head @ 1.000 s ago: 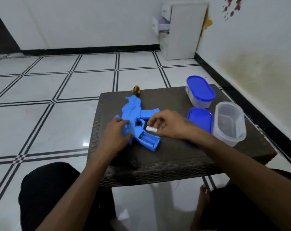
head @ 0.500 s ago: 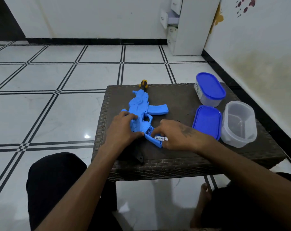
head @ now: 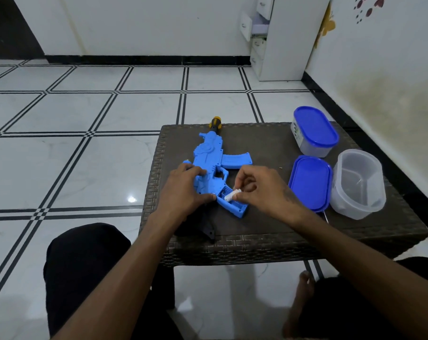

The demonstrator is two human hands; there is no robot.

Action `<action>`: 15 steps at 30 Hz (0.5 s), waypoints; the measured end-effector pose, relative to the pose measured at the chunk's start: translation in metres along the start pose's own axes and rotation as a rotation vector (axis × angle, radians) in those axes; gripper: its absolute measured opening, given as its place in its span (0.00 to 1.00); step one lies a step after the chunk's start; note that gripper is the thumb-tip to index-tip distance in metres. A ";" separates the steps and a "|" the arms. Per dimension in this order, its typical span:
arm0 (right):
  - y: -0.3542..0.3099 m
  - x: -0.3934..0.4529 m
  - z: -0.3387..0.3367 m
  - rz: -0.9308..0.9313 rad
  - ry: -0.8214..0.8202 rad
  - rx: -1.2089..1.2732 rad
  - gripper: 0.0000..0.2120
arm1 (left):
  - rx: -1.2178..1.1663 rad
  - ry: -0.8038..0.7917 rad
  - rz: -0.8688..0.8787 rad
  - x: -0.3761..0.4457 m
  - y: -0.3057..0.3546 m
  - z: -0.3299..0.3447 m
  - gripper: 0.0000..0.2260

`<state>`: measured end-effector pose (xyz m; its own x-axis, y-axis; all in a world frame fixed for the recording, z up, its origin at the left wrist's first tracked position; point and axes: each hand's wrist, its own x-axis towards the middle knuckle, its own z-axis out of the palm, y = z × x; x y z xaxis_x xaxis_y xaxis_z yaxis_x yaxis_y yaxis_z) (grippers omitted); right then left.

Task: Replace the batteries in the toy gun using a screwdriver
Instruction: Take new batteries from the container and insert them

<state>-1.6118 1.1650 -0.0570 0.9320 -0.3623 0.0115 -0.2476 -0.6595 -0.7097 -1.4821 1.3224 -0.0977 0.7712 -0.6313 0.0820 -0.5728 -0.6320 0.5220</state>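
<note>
Item one: blue plastic toy gun (head: 211,155), lying flat at centre frame on the dark woven-wicker desk (head: 264,141), grip compartment open toward me. My left hand (head: 186,192) presses on its body, fingers curled over it. My right hand (head: 254,190) pinches a small white cylindrical battery (head: 231,195) over the open compartment. Yellow-and-black screwdriver handle (head: 215,121) lies at the muzzle, far desk edge. Right of frame: lidded blue-topped tub (head: 314,131), loose blue oval lid (head: 310,181), clear open tub (head: 359,184).
</note>
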 end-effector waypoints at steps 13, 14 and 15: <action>0.011 0.010 0.002 -0.194 -0.231 -0.267 0.12 | 0.003 -0.004 -0.005 0.001 0.001 0.000 0.31; 0.012 0.012 0.006 -0.217 -0.203 -0.313 0.13 | 0.002 -0.004 -0.008 0.001 0.001 0.000 0.31; 0.013 0.014 0.009 -0.246 -0.164 -0.373 0.14 | 0.001 -0.004 -0.012 0.001 0.002 0.000 0.31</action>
<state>-1.5990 1.1576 -0.0724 0.9969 -0.0769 0.0146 -0.0648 -0.9150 -0.3981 -1.4823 1.3206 -0.0969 0.7771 -0.6252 0.0724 -0.5635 -0.6400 0.5224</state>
